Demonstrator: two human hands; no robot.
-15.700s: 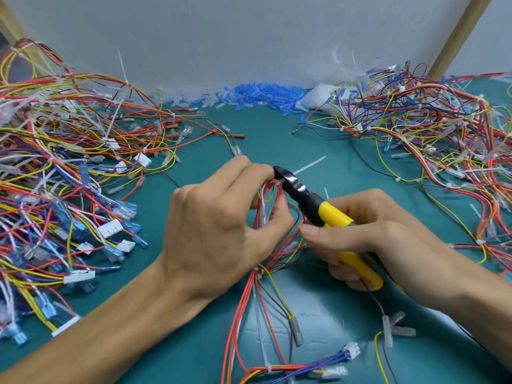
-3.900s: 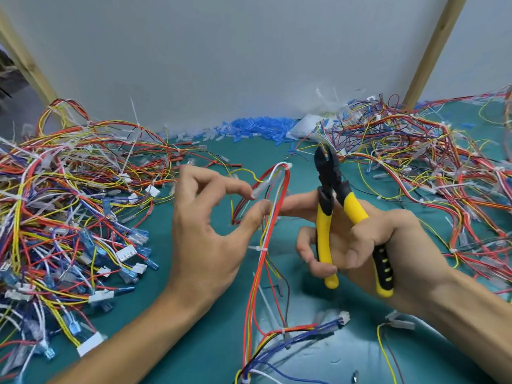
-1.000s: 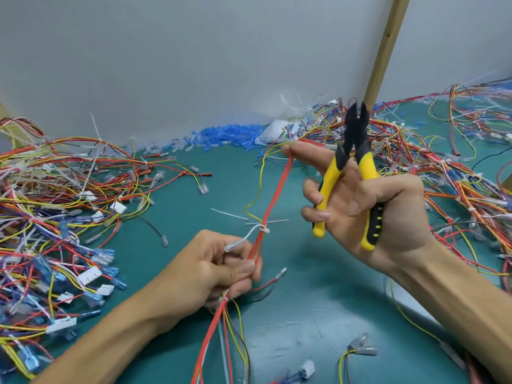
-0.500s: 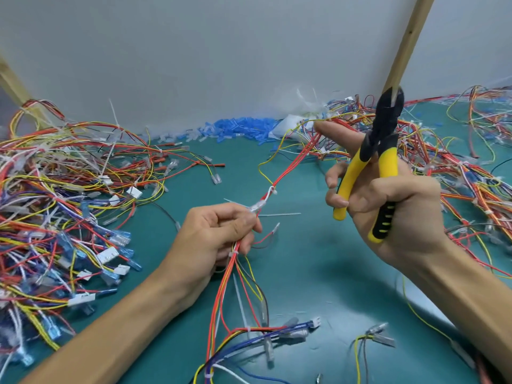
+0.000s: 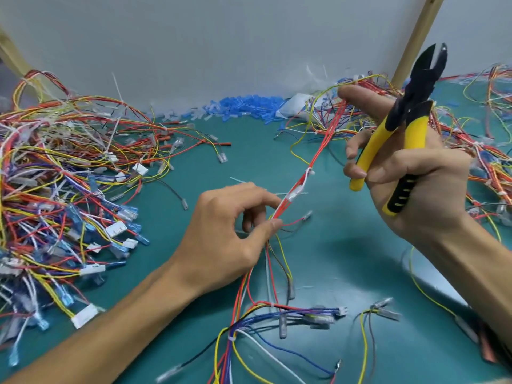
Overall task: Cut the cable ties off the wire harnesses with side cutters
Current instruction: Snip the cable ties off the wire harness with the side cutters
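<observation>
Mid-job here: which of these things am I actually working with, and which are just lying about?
In use: red-wire harness, stretched between both hands; its white cable tie; side cutters in the right hand; left hand.
Lying about: left wire pile; right wire pile; blue sleeves; cut tie on the mat.

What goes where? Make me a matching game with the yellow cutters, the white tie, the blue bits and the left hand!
Things
1. side cutters
2. white cable tie
3. blue bits
4. left hand

Places
A. heaped by the back wall
B. wrapped round the red wires
C. pinching the red wires
D. held in the right hand, tips up

Pairs: 1-D, 2-B, 3-A, 4-C
</observation>
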